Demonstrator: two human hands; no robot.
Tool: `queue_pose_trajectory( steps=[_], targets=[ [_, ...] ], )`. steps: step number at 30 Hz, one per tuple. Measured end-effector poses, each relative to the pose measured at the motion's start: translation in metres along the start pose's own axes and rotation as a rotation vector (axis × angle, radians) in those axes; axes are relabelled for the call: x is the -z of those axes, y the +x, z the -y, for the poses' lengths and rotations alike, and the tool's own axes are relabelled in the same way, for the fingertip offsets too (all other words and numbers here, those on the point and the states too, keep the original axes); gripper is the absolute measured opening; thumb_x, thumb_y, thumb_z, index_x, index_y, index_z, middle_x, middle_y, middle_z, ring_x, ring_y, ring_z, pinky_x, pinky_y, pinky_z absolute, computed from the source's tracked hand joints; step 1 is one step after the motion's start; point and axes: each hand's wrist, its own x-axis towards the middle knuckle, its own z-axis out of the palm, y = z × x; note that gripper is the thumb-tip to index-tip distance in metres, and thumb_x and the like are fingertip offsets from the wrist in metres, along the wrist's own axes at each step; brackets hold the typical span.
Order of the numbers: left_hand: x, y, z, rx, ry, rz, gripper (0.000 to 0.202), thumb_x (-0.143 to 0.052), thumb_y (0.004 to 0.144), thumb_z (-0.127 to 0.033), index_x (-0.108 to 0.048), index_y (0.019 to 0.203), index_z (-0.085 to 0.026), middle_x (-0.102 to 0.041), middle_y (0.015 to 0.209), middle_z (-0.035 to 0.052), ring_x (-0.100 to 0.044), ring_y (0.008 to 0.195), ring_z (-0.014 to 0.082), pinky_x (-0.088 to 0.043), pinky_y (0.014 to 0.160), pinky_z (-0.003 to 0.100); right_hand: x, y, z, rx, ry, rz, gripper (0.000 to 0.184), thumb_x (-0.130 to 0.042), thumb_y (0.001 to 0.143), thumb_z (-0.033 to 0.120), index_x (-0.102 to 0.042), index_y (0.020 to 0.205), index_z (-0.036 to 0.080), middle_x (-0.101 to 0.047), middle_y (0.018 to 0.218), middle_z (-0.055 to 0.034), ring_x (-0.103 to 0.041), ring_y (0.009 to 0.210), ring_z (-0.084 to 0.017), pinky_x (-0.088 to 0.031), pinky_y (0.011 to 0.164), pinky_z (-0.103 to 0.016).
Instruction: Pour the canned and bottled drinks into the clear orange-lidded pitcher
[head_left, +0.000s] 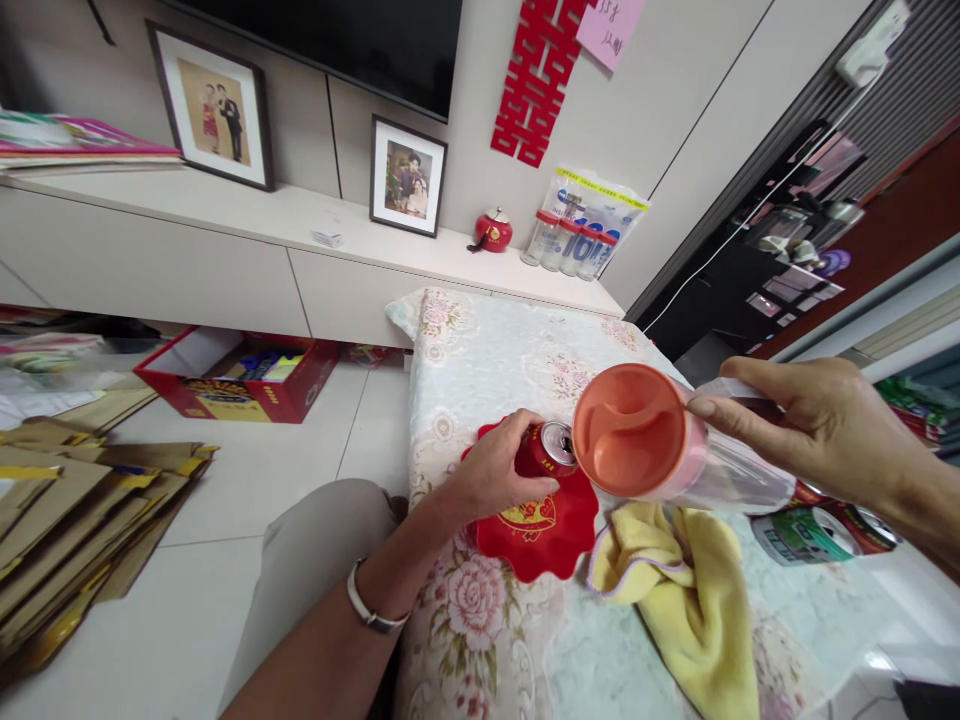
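Observation:
My left hand (501, 470) is wrapped round a red drink can (541, 452), whose silver top with an open mouth faces up. The can is over a red scalloped plate (517, 535) with a gold pattern. My right hand (814, 425) grips the handle of a clear plastic pitcher (742, 470) with an orange top (630, 430). The pitcher is tipped on its side, its orange end close to the can. Whether any liquid is in it I cannot tell. Below the pitcher lies a crumpled yellow cloth (694, 590).
A floral tablecloth (480, 360) covers the table. Behind the pitcher, at the right, are a green can (802, 535) and other cans. Beyond the table, a cabinet ledge (322, 215) bears picture frames, a red pot (493, 230) and jars. Flattened cardboard (82, 510) and a red box (232, 385) lie on the floor.

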Motion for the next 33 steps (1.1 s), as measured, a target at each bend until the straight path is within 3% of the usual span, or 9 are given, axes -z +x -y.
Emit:
queue_pose_trajectory(
  steps=[33],
  targets=[
    [0.0005,0.0003,-0.0004,-0.003,0.013,-0.007,0.049,-0.077,0.072,-0.021,-0.055,0.116,-0.024,-0.073,0.111,0.0046,-0.068,0.100,0.0241,-0.053,0.089,0.036,-0.0006,-0.0018,-0.0004,-0.039,0.014,0.011,0.060,-0.051,0.103,0.062,-0.056,0.060,0.021,-0.036,0.045,0.0079,-0.034,0.034,-0.006,-0.028,0.033,-0.021]
  ],
)
